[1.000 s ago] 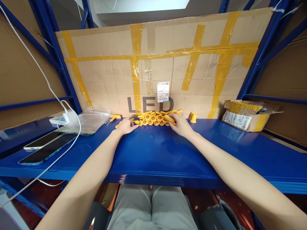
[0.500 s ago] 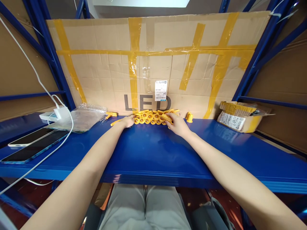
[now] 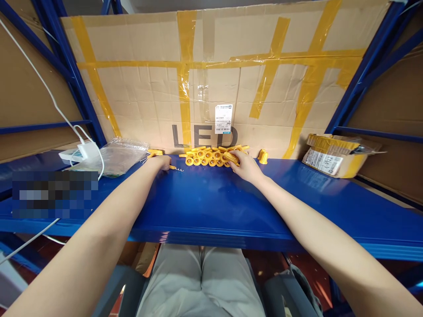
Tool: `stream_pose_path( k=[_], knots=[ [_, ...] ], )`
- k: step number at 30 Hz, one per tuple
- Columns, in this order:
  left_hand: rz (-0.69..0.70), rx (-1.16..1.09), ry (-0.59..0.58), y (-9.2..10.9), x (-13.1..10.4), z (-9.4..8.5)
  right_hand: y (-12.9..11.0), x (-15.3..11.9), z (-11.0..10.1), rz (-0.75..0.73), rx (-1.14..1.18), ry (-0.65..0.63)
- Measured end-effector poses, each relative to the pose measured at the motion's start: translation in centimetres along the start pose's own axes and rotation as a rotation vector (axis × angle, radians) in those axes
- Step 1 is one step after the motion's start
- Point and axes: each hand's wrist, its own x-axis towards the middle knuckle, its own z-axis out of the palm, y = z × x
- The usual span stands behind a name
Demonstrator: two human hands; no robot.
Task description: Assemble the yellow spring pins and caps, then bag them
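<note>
My left hand [image 3: 162,163] is closed on a yellow-handled corkscrew [image 3: 172,167] at the back left of the blue shelf; its metal spiral points right. Behind that hand lie more yellow corkscrew handles [image 3: 156,152], with spirals showing at their left. In the middle, yellow hollow cylinders [image 3: 204,161] are stacked in rows, round open ends facing me, with yellow sticks on top. At the right end of the stack my right hand [image 3: 247,166] grips a ribbed yellow plastic piece [image 3: 230,157]. To its right stands a flared yellow piece [image 3: 262,156].
A large taped cardboard sheet [image 3: 139,101] closes off the back of the shelf [image 3: 205,202]. On the left are a clear plastic bag [image 3: 124,156], a white charger [image 3: 86,150] with a cable, and a blurred-out patch. An open small carton [image 3: 325,160] sits at the right.
My left hand has moved left, away from the stack, onto the corkscrew, whose spiral now shows to the right of the hand. My right hand stays at the stack. The view has tilted down slightly.
</note>
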Motion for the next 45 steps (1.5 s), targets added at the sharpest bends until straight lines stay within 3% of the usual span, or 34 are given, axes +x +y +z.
stream_pose_path(
  k=[3, 6, 12, 15, 18, 34, 45],
  knots=[
    [-0.113, 0.157, -0.115, 1.0, -1.3, 0.3, 0.0, 0.0, 0.0, 0.009, 0.004, -0.008],
    [-0.177, 0.200, -0.034, 1.7, -2.5, 0.8, 0.0, 0.0, 0.2, -0.004, 0.011, -0.016],
    [0.122, 0.008, -0.133, 2.4, -4.4, 0.3, -0.3, -0.1, 0.6, -0.067, 0.039, -0.144],
    [0.181, -0.034, -0.222, 3.7, -5.2, 0.0, -0.7, -0.3, 0.7, -0.069, 0.060, -0.286],
    [0.234, -0.046, -0.212, 5.1, -5.5, 0.1, -1.1, -0.3, 0.8, -0.079, 0.057, -0.364],
    [0.160, -0.059, -0.141, 5.8, -5.2, 0.5, -0.5, -0.5, 1.0, -0.092, 0.130, -0.337],
    [0.155, -0.073, -0.131, 5.6, -5.2, 0.6, -0.6, -0.6, 1.0, -0.015, 0.191, -0.333]
  ],
)
